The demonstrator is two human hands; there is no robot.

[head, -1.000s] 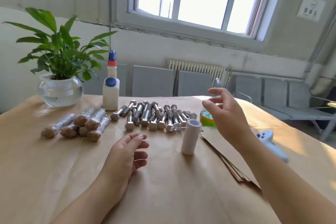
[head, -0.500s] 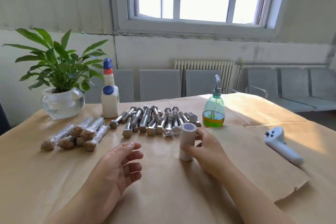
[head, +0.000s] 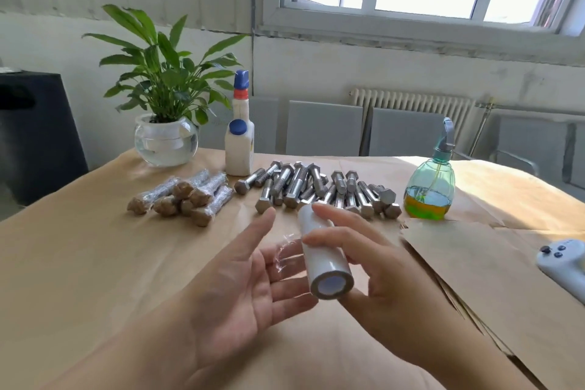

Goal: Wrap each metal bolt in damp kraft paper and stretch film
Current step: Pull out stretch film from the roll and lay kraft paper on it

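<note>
Gripping: your right hand [head: 373, 275] grasps the film roll [head: 323, 255], lifted off the surface [head: 95, 263].
Left hand [head: 240, 282]: released, palm up, beside it.

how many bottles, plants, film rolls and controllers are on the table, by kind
bottles: 2, a white bottle and a green spray bottle
potted plant: 1
stretch film roll: 1, held off the table in the right hand
controller: 1
total: 5

Wrapped bolts [head: 183, 196] lie left of the bare bolts [head: 316, 190], spray bottle [head: 429, 188] to their right.
</note>
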